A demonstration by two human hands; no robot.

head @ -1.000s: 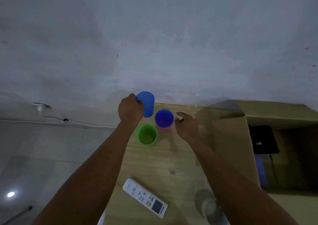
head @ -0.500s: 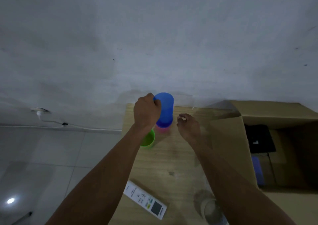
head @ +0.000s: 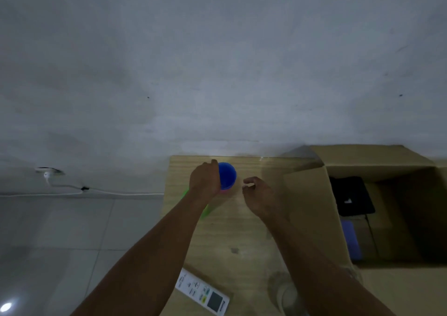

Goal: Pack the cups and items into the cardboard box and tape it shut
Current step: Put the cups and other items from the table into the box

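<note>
- We see the left hand wrapped round the side of the blue cup, thumb at the far rim, a firm grasp.
- The blue cup is upright with its mouth up, near the far edge of the tabletop, left of the cardboard box.
- A pink cup shows only as a thin edge right under the blue cup, touching it; we cannot tell how deep one sits in the other.
- The green cup is mostly hidden behind the left forearm, with slivers showing on both sides of the arm.
- The right hand hovers just right of the blue cup, fingers loosely curled, grasping nothing and touching nothing.
- The cardboard box stands open on the right with its flaps out; we see a black item and a blue item inside on the bottom.
- A white remote lies flat near the tabletop's near edge, well apart from the cups.
- A blurred round thing sits beside the right forearm; we cannot identify it.
- A white cable runs along the base of the wall, above the tiled floor.
</note>
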